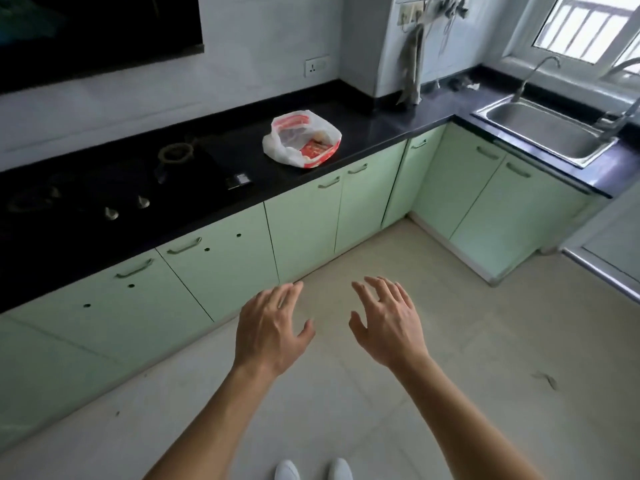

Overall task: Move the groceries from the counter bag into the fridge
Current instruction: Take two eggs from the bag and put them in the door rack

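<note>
Two white shoes (287, 472) stand at the bottom edge, toes pointing toward the bag. Above them two bare forearms reach forward over a pale tiled floor (450, 341).

The left hand (268, 336) and right hand (389, 327) are side by side, palms down. Their fingers are spread and loosely extended, and they hold nothing. Both hover in the air over the floor, well short of the bag and lower in the view than it. The bag lies beyond the gap between them, slightly toward the left hand's side.

The bag (301, 138) is a thin white plastic carrier with red print. It sits slumped and open-mouthed on a black counter (374, 128), close to the counter's front edge. A red packet (313, 148) shows inside it; other contents are too unclear to name.

Left of the bag, a black gas hob (138, 181) is set into the same counter, with two knobs at its front. Below the bag, pale green cabinet doors (304, 233) run under the counter edge, all closed.

Right of the bag, the counter runs bare to a corner, then turns toward the viewer. A steel sink (547, 133) with a curved tap (535, 72) is set into that stretch, under a window (588, 26).

Behind the bag, a socket (316, 66) sits on the white wall. The open floor between the hands and the cabinets below the bag is wide and unobstructed.
</note>
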`<state>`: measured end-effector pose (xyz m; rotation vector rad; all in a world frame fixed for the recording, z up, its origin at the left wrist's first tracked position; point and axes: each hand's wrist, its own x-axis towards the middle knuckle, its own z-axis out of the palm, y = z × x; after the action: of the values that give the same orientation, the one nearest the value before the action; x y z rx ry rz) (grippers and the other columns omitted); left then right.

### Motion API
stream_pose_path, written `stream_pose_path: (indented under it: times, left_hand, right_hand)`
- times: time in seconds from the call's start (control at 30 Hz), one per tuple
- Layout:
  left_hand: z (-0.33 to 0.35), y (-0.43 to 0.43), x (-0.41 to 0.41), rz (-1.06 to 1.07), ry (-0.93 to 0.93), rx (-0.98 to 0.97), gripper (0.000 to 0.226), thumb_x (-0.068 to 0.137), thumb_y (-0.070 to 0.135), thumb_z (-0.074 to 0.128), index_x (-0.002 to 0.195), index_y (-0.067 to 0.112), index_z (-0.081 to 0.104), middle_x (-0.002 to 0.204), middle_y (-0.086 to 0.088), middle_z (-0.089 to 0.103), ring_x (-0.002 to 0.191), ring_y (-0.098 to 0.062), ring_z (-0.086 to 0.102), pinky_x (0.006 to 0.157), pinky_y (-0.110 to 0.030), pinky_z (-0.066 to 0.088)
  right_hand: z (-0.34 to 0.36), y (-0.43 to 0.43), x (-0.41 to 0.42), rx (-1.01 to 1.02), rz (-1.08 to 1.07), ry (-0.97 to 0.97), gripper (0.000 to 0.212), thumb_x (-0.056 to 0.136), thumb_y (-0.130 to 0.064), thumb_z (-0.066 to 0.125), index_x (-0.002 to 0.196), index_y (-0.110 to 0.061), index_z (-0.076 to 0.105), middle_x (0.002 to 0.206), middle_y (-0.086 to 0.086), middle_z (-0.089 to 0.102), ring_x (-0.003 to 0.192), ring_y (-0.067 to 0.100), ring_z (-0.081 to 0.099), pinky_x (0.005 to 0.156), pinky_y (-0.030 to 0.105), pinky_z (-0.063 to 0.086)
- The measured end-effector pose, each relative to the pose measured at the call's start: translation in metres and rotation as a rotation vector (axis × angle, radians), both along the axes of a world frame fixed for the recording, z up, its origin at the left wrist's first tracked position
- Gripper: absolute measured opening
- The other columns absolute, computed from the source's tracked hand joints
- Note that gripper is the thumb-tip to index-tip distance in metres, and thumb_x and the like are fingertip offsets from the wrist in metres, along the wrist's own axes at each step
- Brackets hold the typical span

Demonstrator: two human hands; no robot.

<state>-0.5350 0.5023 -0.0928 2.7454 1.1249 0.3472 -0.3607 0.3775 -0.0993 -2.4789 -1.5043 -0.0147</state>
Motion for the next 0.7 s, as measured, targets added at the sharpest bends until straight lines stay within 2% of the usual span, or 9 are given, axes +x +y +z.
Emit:
stream_pose_path:
  times: [0.4, 0.7]
  left_hand:
    - [-0.005, 0.045, -0.015, -0.063, 0.001, 0.006, 0.064, 0.081, 0.054, 0.046, 0.135, 0.02, 0.055, 0.124, 0.002, 0.065, 0.111, -0.018, 0.059, 0.091, -0.035, 0.05]
    - [-0.015, 0.088, 0.045, -0.082, 0.0, 0.01, 0.063, 0.079, 0.053, 0.051, 0.132, 0.021, 0.057, 0.122, 0.002, 0.065, 0.109, -0.02, 0.06, 0.09, -0.037, 0.051]
  right_hand:
    - [-0.011, 0.023, -0.028, -0.019, -0.075, -0.004, 0.056, 0.087, -0.044, 0.055, 0.138, -0.02, 0.055, 0.136, 0.011, 0.062, 0.131, 0.032, 0.054, 0.112, 0.05, 0.042]
    - [-0.025, 0.071, 0.028, -0.002, -0.084, 0.006, 0.057, 0.087, -0.046, 0.052, 0.137, -0.02, 0.056, 0.135, 0.011, 0.062, 0.13, 0.032, 0.055, 0.111, 0.048, 0.043]
